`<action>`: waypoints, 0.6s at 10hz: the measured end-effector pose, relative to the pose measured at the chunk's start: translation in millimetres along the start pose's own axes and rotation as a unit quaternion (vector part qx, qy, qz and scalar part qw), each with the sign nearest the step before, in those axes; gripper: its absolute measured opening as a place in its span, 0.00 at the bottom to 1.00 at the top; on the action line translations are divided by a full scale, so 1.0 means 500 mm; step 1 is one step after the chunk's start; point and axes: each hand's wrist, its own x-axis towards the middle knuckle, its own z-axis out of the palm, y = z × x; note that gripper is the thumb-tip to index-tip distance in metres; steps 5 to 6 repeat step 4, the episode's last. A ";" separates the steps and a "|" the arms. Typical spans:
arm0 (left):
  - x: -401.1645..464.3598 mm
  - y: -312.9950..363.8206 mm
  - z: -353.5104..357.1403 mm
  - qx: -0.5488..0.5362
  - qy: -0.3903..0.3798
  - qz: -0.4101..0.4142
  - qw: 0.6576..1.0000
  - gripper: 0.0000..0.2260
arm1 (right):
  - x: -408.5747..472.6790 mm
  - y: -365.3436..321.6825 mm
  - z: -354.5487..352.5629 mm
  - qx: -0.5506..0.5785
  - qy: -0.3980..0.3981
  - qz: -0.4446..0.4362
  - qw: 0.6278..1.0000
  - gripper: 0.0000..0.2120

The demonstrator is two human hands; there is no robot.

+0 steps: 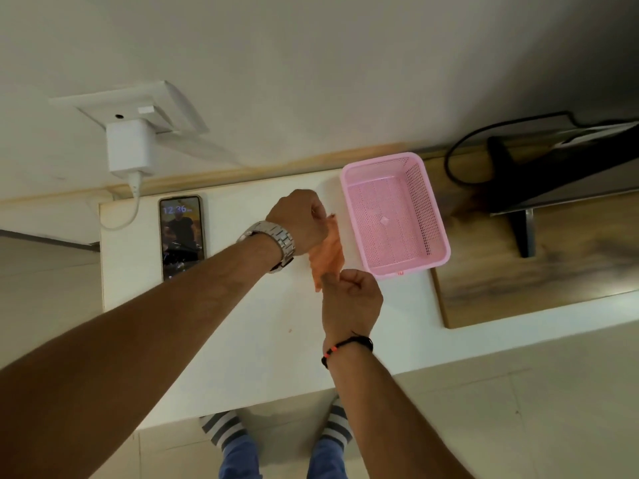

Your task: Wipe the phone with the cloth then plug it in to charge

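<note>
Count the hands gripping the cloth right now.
2. The left hand pinches the orange cloth at its far end; the right hand pinches its near end, beside the pink basket.

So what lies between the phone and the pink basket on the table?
In the head view, both hands, left hand and right hand, hold the orange cloth between the phone and the pink basket.

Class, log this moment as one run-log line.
left hand: pinches orange cloth | right hand: pinches cloth | phone: lit, on table | charger: in socket
</note>
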 end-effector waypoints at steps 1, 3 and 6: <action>-0.010 0.068 -0.034 -0.056 0.019 0.058 0.997 0.08 | 0.008 -0.041 -0.043 0.050 0.008 -0.046 0.998 0.13; 0.039 0.213 -0.015 -0.011 0.028 0.153 0.988 0.15 | 0.093 -0.126 -0.089 0.069 0.044 -0.044 0.996 0.15; 0.060 0.225 0.001 0.111 0.011 0.146 0.983 0.23 | 0.124 -0.135 -0.094 0.039 0.038 0.016 0.998 0.23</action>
